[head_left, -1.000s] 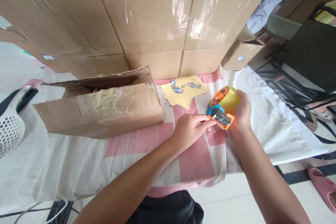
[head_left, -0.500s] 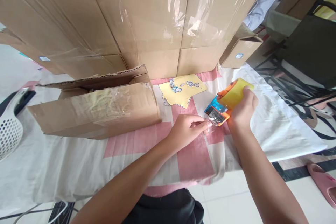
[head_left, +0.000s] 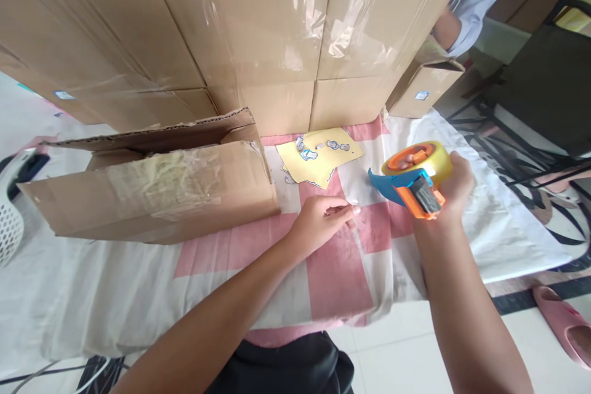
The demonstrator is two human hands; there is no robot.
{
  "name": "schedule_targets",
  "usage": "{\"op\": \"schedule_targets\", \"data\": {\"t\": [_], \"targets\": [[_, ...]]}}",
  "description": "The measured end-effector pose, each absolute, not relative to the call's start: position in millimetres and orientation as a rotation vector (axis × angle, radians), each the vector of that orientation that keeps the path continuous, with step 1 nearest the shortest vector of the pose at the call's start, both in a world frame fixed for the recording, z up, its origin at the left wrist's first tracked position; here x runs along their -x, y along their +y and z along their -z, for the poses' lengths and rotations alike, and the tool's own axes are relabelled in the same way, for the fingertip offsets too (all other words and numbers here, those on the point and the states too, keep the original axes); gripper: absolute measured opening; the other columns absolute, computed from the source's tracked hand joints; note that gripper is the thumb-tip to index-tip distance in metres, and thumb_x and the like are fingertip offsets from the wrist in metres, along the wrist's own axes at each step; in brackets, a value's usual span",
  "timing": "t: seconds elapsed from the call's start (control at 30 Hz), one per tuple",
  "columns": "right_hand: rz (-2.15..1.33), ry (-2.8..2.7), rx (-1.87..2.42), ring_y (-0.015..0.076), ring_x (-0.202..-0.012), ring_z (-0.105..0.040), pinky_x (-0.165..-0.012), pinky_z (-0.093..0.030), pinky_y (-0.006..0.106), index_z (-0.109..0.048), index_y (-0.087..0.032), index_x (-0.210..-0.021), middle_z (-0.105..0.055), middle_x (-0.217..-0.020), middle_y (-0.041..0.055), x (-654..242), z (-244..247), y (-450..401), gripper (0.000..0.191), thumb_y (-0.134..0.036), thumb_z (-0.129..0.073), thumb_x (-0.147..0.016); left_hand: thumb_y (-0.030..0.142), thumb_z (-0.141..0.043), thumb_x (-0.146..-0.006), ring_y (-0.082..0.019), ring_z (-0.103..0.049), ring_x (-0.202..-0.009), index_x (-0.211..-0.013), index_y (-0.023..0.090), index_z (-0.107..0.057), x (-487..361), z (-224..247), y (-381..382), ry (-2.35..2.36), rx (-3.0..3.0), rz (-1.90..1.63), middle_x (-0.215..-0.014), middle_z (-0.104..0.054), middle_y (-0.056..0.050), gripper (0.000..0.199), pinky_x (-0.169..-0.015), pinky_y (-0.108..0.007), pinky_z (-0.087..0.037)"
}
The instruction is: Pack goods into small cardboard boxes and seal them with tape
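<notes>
Shifted right and turned, now apart from left hand (head_left: 324, 219): tape dispenser (head_left: 407, 180), gripped in curled right hand (head_left: 455, 189) above cloth-covered bench (head_left: 503, 221). Held leftward in tight fingertip pinch, seemingly: clear tape (head_left: 353, 202), probably severed from dispenser.

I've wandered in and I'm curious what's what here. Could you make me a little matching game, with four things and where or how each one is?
Things:
1. Tape dispenser
2. Yellow paper
3. Slipper
4. Cardboard box nearest the left hand

Place or state:
A. Pink, on the floor
B. Open at the top
C. Held in the right hand
D. Lying flat on the tablecloth

Pairs: 1-C, 2-D, 3-A, 4-B
</notes>
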State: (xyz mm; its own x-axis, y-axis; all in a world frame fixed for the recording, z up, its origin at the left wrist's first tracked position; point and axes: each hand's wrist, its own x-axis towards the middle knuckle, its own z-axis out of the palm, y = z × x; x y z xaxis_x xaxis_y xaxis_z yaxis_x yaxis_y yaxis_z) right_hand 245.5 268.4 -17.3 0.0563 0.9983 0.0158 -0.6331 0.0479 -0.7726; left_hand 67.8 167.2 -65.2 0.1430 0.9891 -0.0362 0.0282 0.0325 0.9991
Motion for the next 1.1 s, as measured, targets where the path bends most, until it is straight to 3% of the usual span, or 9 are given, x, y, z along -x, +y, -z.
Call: {"op": "schedule_targets", "data": {"t": [0.2,0.37,0.53,0.63,0.77,0.83,0.93,1.0,1.1], "targets": [[-1.076,-0.740,0.788,0.0198,-0.064,-0.065,-0.066,-0.055,0.036,-0.061,-0.018,-0.080,-0.059,-0.071,0.0045,-252,17,272,0.034,-0.042,-0.040,-0.093,0.048,-0.066,-0.088,-0.009,-0.043,-0.051,-0.069,0.017,-0.068,-66,60,167,1.126,-1.231,-1.089,-0.072,-0.074,-0.003,0.037,-0.049,-0.025,-0.031],[-0.921,-0.930,0.956,0.0214,-0.070,-0.070,-0.071,-0.058,0.035,-0.063,-0.018,-0.092,-0.068,-0.074,0.0034,-245,35,279,0.024,-0.040,-0.054,-0.088,0.048,-0.064,-0.089,-0.011,-0.051,-0.058,-0.067,0.017,-0.068,-64,57,167,1.130,-1.276,-1.149,-0.072,-0.074,-0.004,0.038,-0.053,-0.025,-0.035],[-1.043,-1.199,1.334,0.0217,-0.067,-0.068,-0.064,-0.056,0.033,-0.069,-0.017,-0.084,-0.070,-0.072,0.0030,-257,44,285,0.029,-0.045,-0.064,-0.080,0.050,-0.067,-0.085,-0.011,-0.052,-0.055,-0.070,0.016,-0.068,-66,59,170,1.129,-1.206,-1.218,-0.069,-0.072,-0.004,0.037,-0.048,-0.022,-0.037],[-0.788,-1.411,1.504,0.0254,-0.071,-0.068,-0.063,-0.053,0.034,-0.071,-0.017,-0.077,-0.072,-0.073,0.0058,-271,35,276,0.035,-0.052,-0.070,-0.075,0.052,-0.068,-0.083,-0.014,-0.058,-0.059,-0.076,0.015,-0.071,-63,54,169,1.107,-1.120,-1.275,-0.071,-0.072,-0.006,0.037,-0.045,-0.022,-0.038],[-0.365,-1.677,1.829,0.0318,-0.065,-0.066,-0.059,-0.048,0.039,-0.068,-0.020,-0.064,-0.069,-0.062,0.0101,-281,10,242,0.047,-0.066,-0.067,-0.075,0.049,-0.068,-0.085,-0.012,-0.053,-0.053,-0.091,0.016,-0.075,-51,35,151,1.073,-1.109,-1.277,-0.084,-0.077,-0.007,0.035,-0.041,-0.022,-0.035],[-0.349,-1.749,1.785,0.0338,-0.069,-0.068,-0.062,-0.049,0.041,-0.072,-0.022,-0.069,-0.072,-0.068,0.0114,-272,-4,213,0.048,-0.069,-0.062,-0.079,0.047,-0.067,-0.087,-0.011,-0.051,-0.051,-0.097,0.017,-0.076,-44,25,135,1.107,-1.130,-1.298,-0.088,-0.078,-0.007,0.033,-0.041,-0.022,-0.035],[-0.599,-1.927,1.379,0.0302,-0.077,-0.071,-0.067,-0.054,0.039,-0.078,-0.027,-0.090,-0.078,-0.088,0.0079,-239,-18,165,0.040,-0.063,-0.064,-0.082,0.043,-0.064,-0.091,-0.011,-0.050,-0.051,-0.099,0.019,-0.078,-35,16,107,1.215,-1.193,-1.361,-0.083,-0.077,-0.006,0.029,-0.043,-0.023,-0.035],[-0.700,-2.020,1.183,0.0257,-0.070,-0.069,-0.063,-0.053,0.036,-0.076,-0.027,-0.089,-0.076,-0.083,0.0046,-212,-19,134,0.030,-0.056,-0.066,-0.085,0.040,-0.062,-0.093,-0.010,-0.050,-0.051,-0.095,0.020,-0.079,-30,15,90,1.287,-1.253,-1.399,-0.081,-0.076,-0.005,0.027,-0.045,-0.023,-0.037],[-0.545,-2.060,1.157,0.0206,-0.055,-0.058,-0.052,-0.045,0.032,-0.071,-0.026,-0.084,-0.067,-0.067,0.0021,-180,-6,98,0.023,-0.046,-0.062,-0.091,0.037,-0.060,-0.093,-0.010,-0.050,-0.051,-0.095,0.020,-0.080,-18,17,73,1.318,-1.253,-1.386,-0.086,-0.077,-0.005,0.026,-0.046,-0.023,-0.039]]}}
